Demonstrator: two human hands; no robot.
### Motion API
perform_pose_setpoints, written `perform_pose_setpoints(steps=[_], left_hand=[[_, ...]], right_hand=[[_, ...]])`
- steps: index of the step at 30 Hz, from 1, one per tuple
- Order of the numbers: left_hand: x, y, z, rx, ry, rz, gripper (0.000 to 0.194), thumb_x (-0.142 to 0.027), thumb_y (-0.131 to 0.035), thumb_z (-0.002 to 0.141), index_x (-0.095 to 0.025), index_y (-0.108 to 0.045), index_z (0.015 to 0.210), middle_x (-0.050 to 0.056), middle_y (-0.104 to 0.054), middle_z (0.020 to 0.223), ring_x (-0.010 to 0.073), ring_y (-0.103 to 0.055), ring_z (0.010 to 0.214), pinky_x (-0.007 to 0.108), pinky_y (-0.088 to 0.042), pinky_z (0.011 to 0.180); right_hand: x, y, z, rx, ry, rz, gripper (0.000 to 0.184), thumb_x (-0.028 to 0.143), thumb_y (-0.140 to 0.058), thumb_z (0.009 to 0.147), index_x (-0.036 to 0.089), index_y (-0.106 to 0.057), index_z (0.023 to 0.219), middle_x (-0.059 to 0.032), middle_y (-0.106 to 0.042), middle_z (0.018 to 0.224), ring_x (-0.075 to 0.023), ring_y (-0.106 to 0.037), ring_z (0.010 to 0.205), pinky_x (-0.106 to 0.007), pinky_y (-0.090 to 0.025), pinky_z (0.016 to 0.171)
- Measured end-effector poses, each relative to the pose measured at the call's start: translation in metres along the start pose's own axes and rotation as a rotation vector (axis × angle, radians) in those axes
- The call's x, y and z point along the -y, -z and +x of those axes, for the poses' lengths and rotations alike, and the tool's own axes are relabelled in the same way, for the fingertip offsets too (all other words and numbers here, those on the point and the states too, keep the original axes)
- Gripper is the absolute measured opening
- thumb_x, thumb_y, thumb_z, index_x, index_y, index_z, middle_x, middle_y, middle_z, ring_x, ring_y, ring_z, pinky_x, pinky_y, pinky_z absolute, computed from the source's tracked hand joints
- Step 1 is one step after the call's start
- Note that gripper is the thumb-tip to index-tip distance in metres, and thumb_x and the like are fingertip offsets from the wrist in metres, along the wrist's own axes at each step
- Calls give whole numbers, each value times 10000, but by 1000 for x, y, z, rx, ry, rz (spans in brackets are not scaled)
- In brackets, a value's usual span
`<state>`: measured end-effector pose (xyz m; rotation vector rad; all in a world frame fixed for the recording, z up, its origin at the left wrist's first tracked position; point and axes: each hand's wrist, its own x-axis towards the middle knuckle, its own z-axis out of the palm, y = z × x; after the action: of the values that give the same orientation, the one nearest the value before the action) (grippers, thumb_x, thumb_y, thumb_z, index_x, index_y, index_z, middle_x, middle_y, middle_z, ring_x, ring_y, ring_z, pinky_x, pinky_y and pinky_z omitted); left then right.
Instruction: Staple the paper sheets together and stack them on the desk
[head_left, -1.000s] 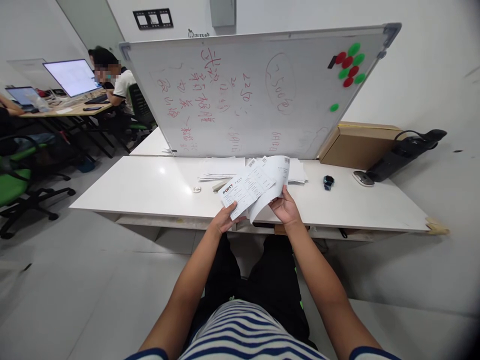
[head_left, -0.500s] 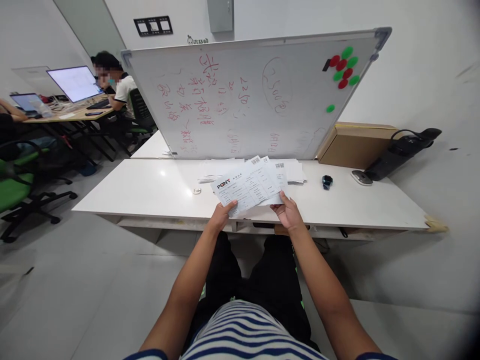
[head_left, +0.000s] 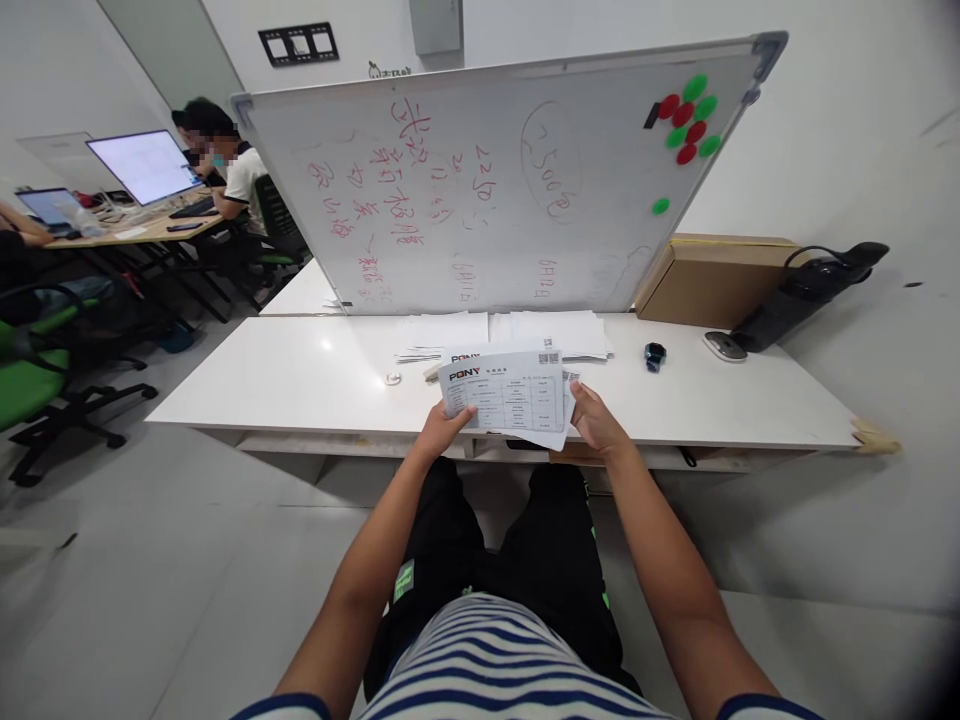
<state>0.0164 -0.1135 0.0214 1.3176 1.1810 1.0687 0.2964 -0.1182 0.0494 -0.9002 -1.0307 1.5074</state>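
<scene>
Printed paper forms, headed "PONY" with a table and QR codes, are held in a loosely overlapped bunch just above the front edge of the white desk. My left hand is closed on their lower left corner, thumb on top. At the right side, my right hand has its thumb and fingers closed at the edge of the rear sheets, which stick out askew beneath the front one. Behind the bunch, two stacks of white paper lie side by side on the desk, partly covered by the forms.
A whiteboard with red writing and round magnets leans at the back. To the right are a smartwatch, a computer mouse, a cardboard box and a black bottle. A small white ring-like item lies left. People sit at another desk.
The fanned forms have been drawn closer together and turned more level. My right hand has shifted right and slightly down, now at the rear sheets' edge. My left hand has barely moved.
</scene>
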Motion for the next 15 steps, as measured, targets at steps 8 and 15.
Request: perform_pose_setpoints(steps=[8, 15], left_hand=[[4, -8, 3, -80, -113, -22, 969, -314, -786, 654, -274, -199, 1424, 116, -514, 1309, 282, -484, 1233, 438, -332, 1061], [-1, 0, 12, -196, -138, -52, 800, -323, -767, 672, -263, -342, 1348, 101, -542, 1263, 269, -502, 1194, 422, -356, 1034]], right_hand=[[-18, -17, 6, -274, 54, -409, 355, 432, -728, 700, 209, -702, 976, -81, -713, 996, -291, -640, 953, -500, -486, 884], [-12, -24, 16, -273, 206, -349, 310, 429, -705, 720, 194, -708, 923, -67, -716, 965, -265, -640, 941, -443, -484, 885]])
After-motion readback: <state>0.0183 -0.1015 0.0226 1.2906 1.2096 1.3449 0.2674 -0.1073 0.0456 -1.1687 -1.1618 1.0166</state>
